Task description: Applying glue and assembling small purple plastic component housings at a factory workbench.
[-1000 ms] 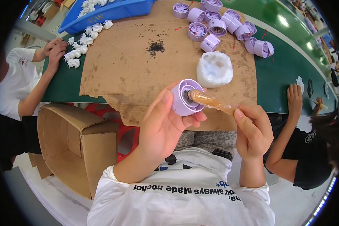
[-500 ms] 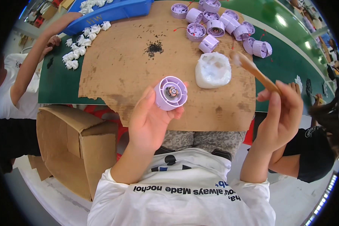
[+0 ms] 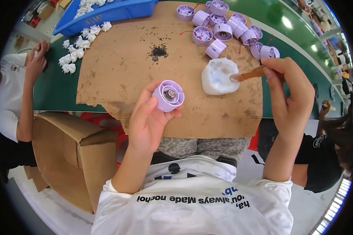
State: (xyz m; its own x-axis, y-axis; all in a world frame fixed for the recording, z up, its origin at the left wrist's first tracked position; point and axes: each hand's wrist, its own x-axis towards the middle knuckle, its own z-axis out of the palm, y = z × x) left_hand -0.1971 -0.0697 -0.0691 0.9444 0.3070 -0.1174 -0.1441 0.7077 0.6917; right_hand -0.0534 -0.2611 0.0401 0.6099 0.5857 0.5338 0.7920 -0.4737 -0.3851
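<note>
My left hand [image 3: 147, 117] is closed around a round purple plastic housing [image 3: 159, 102], its open face turned up with a small metal motor part [image 3: 170, 94] at its centre. In my right hand [image 3: 288, 88] a brown wooden stick [image 3: 252, 73] is pinched between thumb and fingers. Its whitish tip dips into the white tub [image 3: 217, 87] of pale grease, near the tub's right rim. The tub stands on the cardboard sheet [image 3: 117, 74], to the right of the purple housing.
Several purple housings [image 3: 222, 32] with red wires lie at the back right. A pile of small black parts [image 3: 158, 52] is at mid-sheet. White pieces [image 3: 72, 57] lie by a blue bin [image 3: 106, 17]. An open carton [image 3: 100, 172] stands left; co-workers sit on both sides.
My right hand has brought the stick's tip left and down into the tub. My left hand and its housing have shifted slightly left. The left co-worker's arm has drawn back from the blue bin.
</note>
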